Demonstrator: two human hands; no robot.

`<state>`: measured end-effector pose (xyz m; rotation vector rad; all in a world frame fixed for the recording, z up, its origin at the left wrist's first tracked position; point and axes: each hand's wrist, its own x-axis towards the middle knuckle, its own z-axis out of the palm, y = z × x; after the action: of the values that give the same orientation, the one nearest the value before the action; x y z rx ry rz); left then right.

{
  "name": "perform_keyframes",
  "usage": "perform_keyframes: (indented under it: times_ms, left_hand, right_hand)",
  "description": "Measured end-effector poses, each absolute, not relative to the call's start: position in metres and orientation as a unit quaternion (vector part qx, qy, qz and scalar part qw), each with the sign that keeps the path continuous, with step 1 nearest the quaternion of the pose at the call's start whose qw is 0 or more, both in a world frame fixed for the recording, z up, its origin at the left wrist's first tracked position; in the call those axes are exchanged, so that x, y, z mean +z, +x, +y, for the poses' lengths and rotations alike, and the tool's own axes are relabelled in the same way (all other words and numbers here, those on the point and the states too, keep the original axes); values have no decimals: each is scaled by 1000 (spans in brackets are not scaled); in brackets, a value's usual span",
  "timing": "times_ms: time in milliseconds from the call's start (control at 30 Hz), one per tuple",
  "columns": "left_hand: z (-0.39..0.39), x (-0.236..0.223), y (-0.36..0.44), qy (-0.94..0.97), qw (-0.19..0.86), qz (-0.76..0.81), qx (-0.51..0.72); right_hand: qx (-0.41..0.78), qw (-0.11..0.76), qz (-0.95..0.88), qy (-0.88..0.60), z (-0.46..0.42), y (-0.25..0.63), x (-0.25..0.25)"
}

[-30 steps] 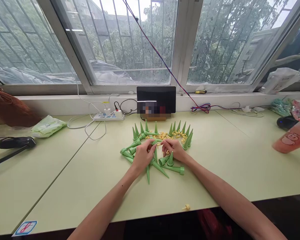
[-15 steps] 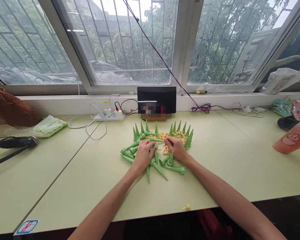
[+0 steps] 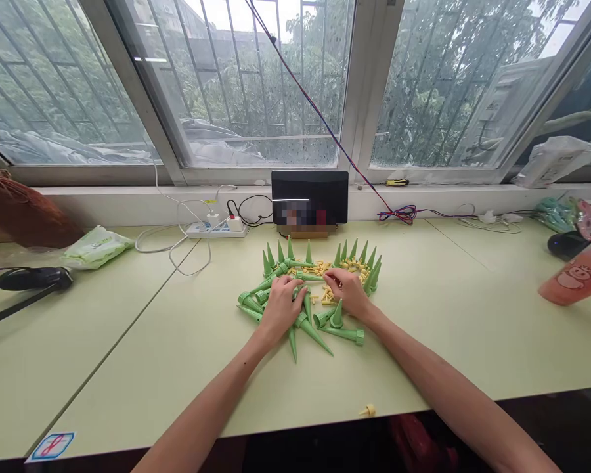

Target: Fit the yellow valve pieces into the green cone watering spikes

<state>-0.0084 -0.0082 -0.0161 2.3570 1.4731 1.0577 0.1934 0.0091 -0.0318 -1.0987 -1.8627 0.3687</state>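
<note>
My left hand (image 3: pixel 282 305) is closed among green plastic plant watering spikes, its fingers curled at the wide end of a green watering spike (image 3: pixel 311 276) that points right. The fingers hide part of the grip. Just right of that spike's tip, my right hand (image 3: pixel 347 289) is closed in a pinch; whatever is between its fingertips is too small to make out. Small yellow valve pieces (image 3: pixel 328 294) lie heaped by the right fingers. More loose green spikes (image 3: pixel 318 336) lie around the left hand and below it. Several green spikes (image 3: pixel 369 266) stand upright behind and beside the yellow pieces.
A single yellow piece (image 3: pixel 368 410) lies near the table's front edge. Behind the spikes stands a dark screen (image 3: pixel 310 197). At the back left are a power strip (image 3: pixel 217 228) and cables. A pink cup (image 3: pixel 574 276) leans at the right; a wipes pack (image 3: pixel 97 248) is at left.
Both hands stay almost where they were, with only slight finger movement. The whole view has shifted very slightly.
</note>
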Motion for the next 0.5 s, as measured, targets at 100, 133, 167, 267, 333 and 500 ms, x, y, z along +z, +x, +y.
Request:
perform_keyframes:
  times_ms: [100, 133, 167, 267, 333, 500]
  left_hand:
    - [-11, -9, -8, 779, 85, 484, 389]
    - [-12, -6, -8, 775, 87, 481, 401]
    - [-13, -4, -7, 771, 92, 476, 413]
    - [-16, -2, -5, 770, 114, 459, 427]
    - [-17, -2, -4, 774, 128, 451, 426]
    - [-17, -5, -4, 772, 131, 447, 432]
  right_hand:
    - [128, 448, -766, -443, 9, 195, -30]
    - [120, 441, -771, -443, 9, 195, -29]
    - [113, 430, -778, -444, 9, 196, -27]
    - [85, 383, -798, -457, 9, 199, -24]
    - [68, 347, -810, -468, 9, 201, -22]
    - [42, 305, -816, -490, 11, 204, -21]
